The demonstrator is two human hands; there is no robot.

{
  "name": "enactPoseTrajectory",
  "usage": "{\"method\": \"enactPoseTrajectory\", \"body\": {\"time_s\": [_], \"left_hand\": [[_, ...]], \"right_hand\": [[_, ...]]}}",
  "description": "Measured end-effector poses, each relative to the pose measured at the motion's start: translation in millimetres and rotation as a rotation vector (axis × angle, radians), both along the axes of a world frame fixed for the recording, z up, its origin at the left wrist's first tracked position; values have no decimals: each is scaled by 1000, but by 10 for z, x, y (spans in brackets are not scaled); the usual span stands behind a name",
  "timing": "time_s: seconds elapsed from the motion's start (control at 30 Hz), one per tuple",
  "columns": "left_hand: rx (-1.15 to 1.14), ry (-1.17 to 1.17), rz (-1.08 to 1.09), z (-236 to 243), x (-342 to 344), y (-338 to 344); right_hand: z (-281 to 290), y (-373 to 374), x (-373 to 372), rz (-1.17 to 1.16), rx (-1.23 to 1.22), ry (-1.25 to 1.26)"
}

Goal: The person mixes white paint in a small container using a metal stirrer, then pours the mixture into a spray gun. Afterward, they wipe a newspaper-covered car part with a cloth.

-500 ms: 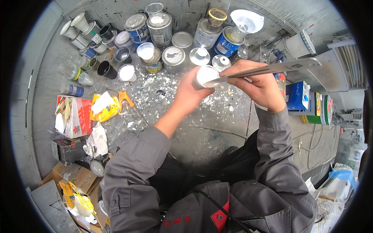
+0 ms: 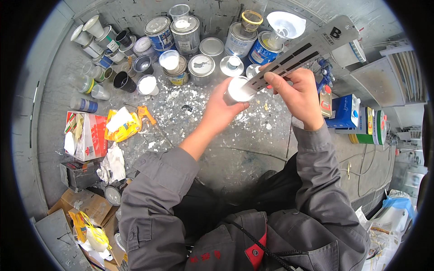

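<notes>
My left hand (image 2: 224, 100) is closed around a small cup (image 2: 239, 90) of white liquid, held at the centre above the paint-spattered floor (image 2: 172, 117). My right hand (image 2: 294, 92) grips a long flat metal ruler-like stick (image 2: 305, 52) with dark slots, pinched between thumb and fingers. The stick slants from upper right down to the cup, its lower end at or in the white liquid. Just beyond my hands stand two white-topped cans (image 2: 232, 65), one partly hidden by the stick.
Paint cans (image 2: 201, 65) and stacked cups (image 2: 92, 27) crowd the back and left. A red-white box (image 2: 88, 144), yellow packs (image 2: 120, 131) and cardboard (image 2: 72, 203) lie left. Blue jerrycans (image 2: 343, 113), leaning boards (image 2: 402, 77) and cables (image 2: 361, 167) are at the right.
The stick has tilted more steeply, its far end rising up and back, showing its slotted face. My right hand has shifted slightly left and turned with it; my left hand is almost unmoved.
</notes>
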State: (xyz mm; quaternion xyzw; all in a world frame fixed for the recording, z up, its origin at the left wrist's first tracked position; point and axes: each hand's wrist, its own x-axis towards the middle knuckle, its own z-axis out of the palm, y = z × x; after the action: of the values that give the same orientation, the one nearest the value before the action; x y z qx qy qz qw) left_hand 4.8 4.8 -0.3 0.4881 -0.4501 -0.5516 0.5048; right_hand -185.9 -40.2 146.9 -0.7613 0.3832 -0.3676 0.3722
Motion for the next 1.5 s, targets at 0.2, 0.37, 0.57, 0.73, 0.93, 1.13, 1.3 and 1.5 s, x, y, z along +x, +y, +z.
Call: {"method": "enactPoseTrajectory", "body": {"time_s": [0.2,0.37,0.57,0.73,0.93,1.13,1.3,1.5], "left_hand": [[-6,-30,-79,46,0,22],[-37,2,-98,112,-34,23],[15,195,-90,212,-22,50],[-13,37,-69,154,-17,33],[-115,-52,-19,49,-55,17],[-77,-24,-6,33,-60,27],[-32,29,-7,21,-52,-2],[-160,-206,-12,56,-40,-18]], "right_hand": [[54,37,34,-4,-22,-58],[87,51,35,-58,-92,-15],[24,79,58,-8,-92,45],[93,39,-9,-39,52,-130],[18,40,62,-62,-100,-51],[-51,87,99,26,-149,4],[56,2,-48,178,-175,96],[93,-54,-166,136,-102,7]]}}
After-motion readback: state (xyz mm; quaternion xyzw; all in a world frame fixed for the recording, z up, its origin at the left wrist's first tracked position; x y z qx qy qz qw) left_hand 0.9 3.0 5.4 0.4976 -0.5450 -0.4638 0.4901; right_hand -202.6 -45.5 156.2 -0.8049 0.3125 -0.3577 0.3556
